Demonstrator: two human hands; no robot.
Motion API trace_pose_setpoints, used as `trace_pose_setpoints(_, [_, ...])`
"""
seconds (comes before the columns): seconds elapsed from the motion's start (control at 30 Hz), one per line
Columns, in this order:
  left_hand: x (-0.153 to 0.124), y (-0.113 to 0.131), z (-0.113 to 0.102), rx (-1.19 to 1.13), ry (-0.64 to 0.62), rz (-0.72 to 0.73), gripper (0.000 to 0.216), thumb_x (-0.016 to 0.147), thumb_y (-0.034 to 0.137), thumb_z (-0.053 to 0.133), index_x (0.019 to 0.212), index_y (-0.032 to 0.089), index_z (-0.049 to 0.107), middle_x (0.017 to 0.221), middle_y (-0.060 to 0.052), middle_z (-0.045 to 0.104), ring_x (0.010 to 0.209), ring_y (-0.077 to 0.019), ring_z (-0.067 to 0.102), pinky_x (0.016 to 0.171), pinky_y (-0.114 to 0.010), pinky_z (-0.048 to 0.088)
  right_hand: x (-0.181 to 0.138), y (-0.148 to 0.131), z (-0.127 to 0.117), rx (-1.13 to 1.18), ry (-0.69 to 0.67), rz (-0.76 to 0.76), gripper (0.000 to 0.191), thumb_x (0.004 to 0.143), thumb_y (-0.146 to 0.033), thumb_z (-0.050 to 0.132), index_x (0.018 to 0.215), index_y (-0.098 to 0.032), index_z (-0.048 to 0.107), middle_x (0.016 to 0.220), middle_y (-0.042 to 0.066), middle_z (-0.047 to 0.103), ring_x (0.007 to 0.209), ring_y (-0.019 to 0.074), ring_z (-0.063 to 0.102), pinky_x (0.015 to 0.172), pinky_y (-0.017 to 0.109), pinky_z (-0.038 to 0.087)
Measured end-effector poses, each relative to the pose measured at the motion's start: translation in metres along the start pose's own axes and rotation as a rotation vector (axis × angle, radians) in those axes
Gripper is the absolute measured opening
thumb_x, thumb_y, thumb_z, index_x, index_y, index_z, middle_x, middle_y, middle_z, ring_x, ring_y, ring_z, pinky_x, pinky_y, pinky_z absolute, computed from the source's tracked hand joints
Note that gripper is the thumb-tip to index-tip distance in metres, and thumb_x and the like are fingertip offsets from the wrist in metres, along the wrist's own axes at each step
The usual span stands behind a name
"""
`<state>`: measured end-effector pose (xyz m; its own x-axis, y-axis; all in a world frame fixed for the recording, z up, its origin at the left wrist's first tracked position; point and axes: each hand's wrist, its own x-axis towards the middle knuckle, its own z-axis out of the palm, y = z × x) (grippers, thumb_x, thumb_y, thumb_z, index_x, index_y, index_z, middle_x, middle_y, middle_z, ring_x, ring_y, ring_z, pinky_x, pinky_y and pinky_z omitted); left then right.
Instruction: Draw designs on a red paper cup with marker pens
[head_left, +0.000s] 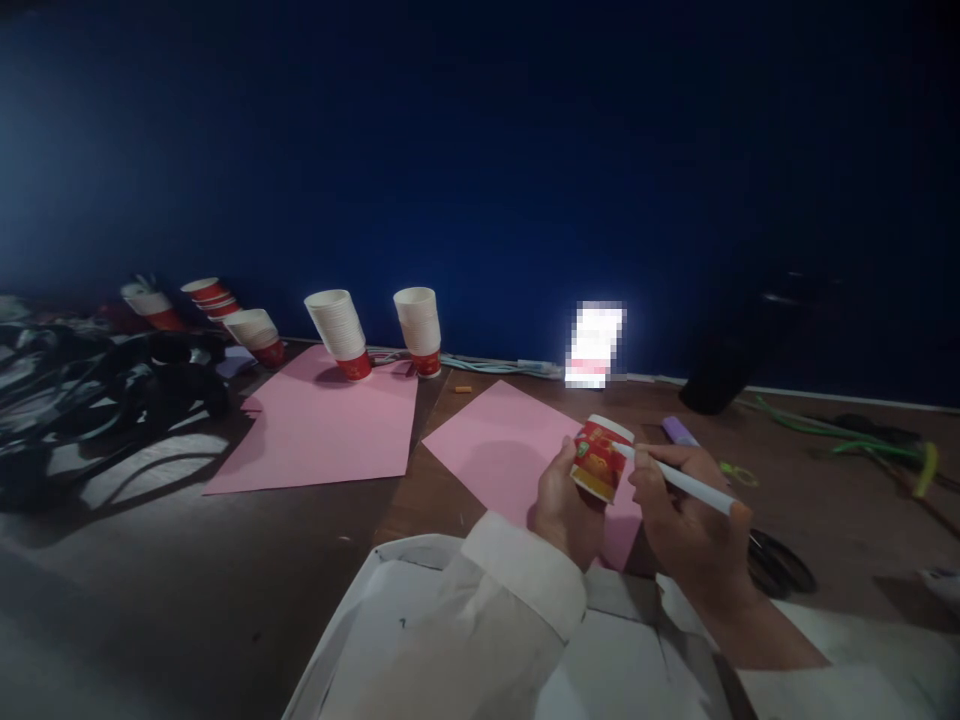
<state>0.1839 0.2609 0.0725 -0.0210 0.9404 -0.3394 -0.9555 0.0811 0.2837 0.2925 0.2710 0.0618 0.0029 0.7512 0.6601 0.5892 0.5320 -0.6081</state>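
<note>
A red paper cup (598, 462) with a yellow band and pale rim is gripped in my left hand (564, 505), tilted above a pink sheet (499, 440). My right hand (690, 510) is closed around a white marker (686, 483) with an orange end. The marker's tip points at the cup's side; whether it touches the surface I cannot tell. Just beyond my right hand lies a purple-capped marker (677, 431). Dark scissors handles (780, 562) show beside my right wrist.
Stacked paper cups (337, 330) and another stack (418, 330) stand near the blue wall, with more cups (255, 333) leftward. More pink paper (337, 430) lies left. Black cables (97, 400) crowd the far left. A bright phone screen (595, 343) leans at the back. An orange cap (463, 389) lies nearby.
</note>
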Motion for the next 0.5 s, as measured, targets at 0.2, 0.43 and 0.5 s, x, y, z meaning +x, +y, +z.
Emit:
trace_pose_setpoints(0.2, [0.0010, -0.0008, -0.0024, -0.031, -0.006, -0.005, 0.039, 0.097, 0.038, 0.048, 0.094, 0.007, 0.071, 0.096, -0.013, 0.074, 0.083, -0.0179, 0.070, 0.083, -0.027, 0.054, 0.0005, -0.0014, -0.0006, -0.011, 0.011, -0.039, 0.022, 0.092, -0.042, 0.060, 0.095, -0.021, 0.065, 0.080, 0.003, 0.068, 0.069, 0.0162, 0.064, 0.067, 0.030, 0.050])
trace_pose_setpoints(0.43, [0.0005, -0.0003, -0.0010, -0.051, -0.003, 0.005, 0.037, 0.097, 0.037, 0.049, 0.093, 0.008, 0.071, 0.094, -0.013, 0.073, 0.084, -0.0174, 0.070, 0.085, -0.026, 0.054, 0.0001, -0.0017, -0.0016, -0.013, -0.006, -0.017, 0.024, 0.092, -0.044, 0.059, 0.095, -0.021, 0.065, 0.080, 0.003, 0.069, 0.067, 0.0160, 0.063, 0.065, 0.031, 0.049])
trace_pose_setpoints(0.5, [-0.0001, 0.0005, -0.0004, -0.034, 0.006, 0.002, 0.036, 0.097, 0.037, 0.048, 0.092, 0.010, 0.071, 0.095, -0.012, 0.074, 0.086, -0.0181, 0.070, 0.086, -0.027, 0.054, 0.0000, -0.0020, -0.0015, -0.009, -0.006, -0.005, 0.024, 0.092, -0.044, 0.059, 0.095, -0.021, 0.065, 0.080, 0.003, 0.069, 0.067, 0.0163, 0.064, 0.065, 0.031, 0.050])
